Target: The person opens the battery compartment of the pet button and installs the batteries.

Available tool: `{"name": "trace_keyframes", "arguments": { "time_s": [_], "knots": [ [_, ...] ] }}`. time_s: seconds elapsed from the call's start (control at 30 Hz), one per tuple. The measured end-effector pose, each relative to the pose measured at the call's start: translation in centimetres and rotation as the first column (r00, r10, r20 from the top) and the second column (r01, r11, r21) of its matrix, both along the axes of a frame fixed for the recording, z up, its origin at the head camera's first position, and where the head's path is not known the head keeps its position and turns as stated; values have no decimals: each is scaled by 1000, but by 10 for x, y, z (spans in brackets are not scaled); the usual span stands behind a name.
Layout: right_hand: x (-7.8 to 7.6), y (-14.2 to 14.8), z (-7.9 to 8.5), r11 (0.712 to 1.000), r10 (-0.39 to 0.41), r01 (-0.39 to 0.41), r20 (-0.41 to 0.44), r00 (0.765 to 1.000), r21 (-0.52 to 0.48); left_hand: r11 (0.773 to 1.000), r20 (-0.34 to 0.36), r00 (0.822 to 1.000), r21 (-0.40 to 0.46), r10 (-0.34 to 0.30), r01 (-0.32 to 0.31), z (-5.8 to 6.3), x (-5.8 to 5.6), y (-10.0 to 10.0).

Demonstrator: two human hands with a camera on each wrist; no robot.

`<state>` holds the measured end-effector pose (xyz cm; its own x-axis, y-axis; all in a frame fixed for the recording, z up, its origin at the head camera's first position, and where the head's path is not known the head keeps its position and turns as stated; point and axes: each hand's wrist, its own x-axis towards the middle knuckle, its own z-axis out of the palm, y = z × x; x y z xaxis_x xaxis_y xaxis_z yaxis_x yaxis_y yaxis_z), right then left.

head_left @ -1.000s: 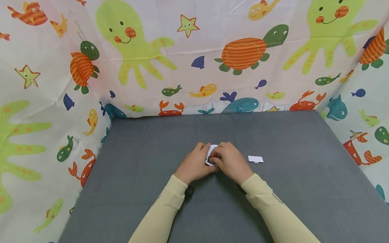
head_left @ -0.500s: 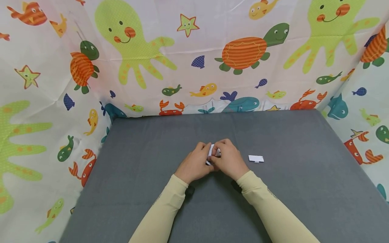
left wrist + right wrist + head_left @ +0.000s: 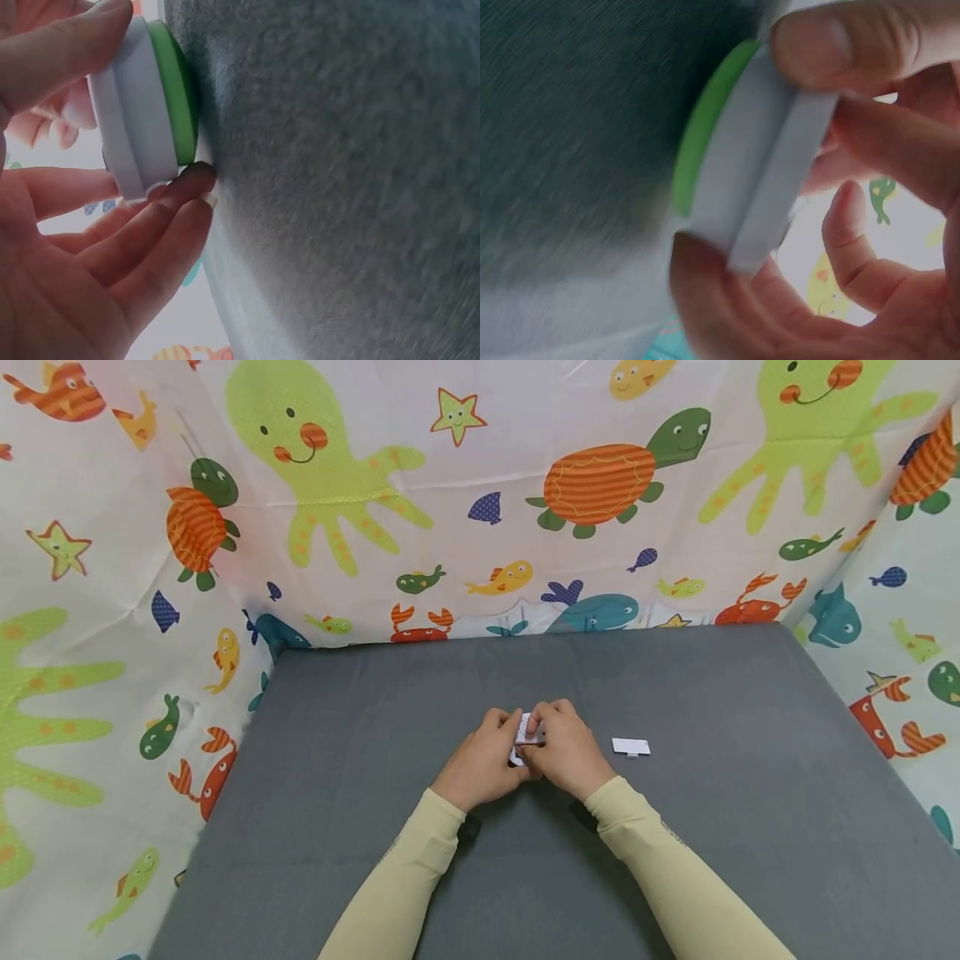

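Both hands are on a small round-ended white device (image 3: pixel 524 727) near the table's middle. Its white side wall (image 3: pixel 139 105) and green base (image 3: pixel 176 90) show in the left wrist view, with the green side toward the table. My left hand (image 3: pixel 483 762) grips it at the left edge, fingers and thumb round the side. My right hand (image 3: pixel 567 750) holds it from the right with bent fingers over the upper face. A thin dark line crosses that face by the right fingers, which hide much of it. The right wrist view shows fingertips at both ends of the device (image 3: pixel 761 157).
A small white rectangular cover with a tab (image 3: pixel 631 747) lies on the grey table (image 3: pixel 720 827), right of the right hand. Cloth walls (image 3: pixel 510 452) printed with sea animals rise along the table's back and sides.
My right hand has shifted slightly up and away from me, and its fingers have changed position over the device. More of the white face shows. The left hand keeps its grip.
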<state>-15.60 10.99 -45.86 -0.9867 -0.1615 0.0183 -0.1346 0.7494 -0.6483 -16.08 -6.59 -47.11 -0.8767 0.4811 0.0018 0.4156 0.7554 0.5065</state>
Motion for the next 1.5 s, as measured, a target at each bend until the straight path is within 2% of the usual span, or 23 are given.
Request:
{"name": "trace_keyframes", "arguments": {
  "time_s": [0.07, 0.17, 0.33, 0.5, 0.7, 0.93, 1.17, 1.37, 1.5],
  "knots": [
    [2, 6, 0, 1000, 20, -20, -14, 1000, 4, 1000, 19, 1000, 2, 18, -18, -1, -1, 0],
    [6, 22, 2, 999, 45, -42, -77, 996, 34, 999, 39, 998, -12, 45, -44, -2, -1, 1],
    [14, 65, 6, 987, 35, -3, -200, 979, 162, 997, 60, 996, -39, 71, -69, 0, -1, 4],
    [22, 108, 2, 975, 7, 36, -192, 981, 219, 995, 75, 994, -61, 82, -77, 0, -2, 5],
    [26, 132, -9, 969, 1, 45, -186, 983, 245, 994, 78, 992, -66, 96, -90, 0, -2, 5],
    [25, 137, -17, 958, -1, 46, -158, 988, 284, 993, 97, 990, -61, 103, -97, -1, -1, 5],
    [21, 132, -21, 945, 6, 61, -203, 979, 322, 994, 91, 991, -62, 100, -94, 0, -1, 6],
    [20, 108, -7, 953, 41, 44, -270, 962, 301, 994, 85, 992, -64, 97, -92, 0, -1, 6],
    [19, 81, 5, 952, 100, 3, -319, 943, 307, 993, 80, 992, -65, 100, -95, 0, -1, 5]
  ]
}}
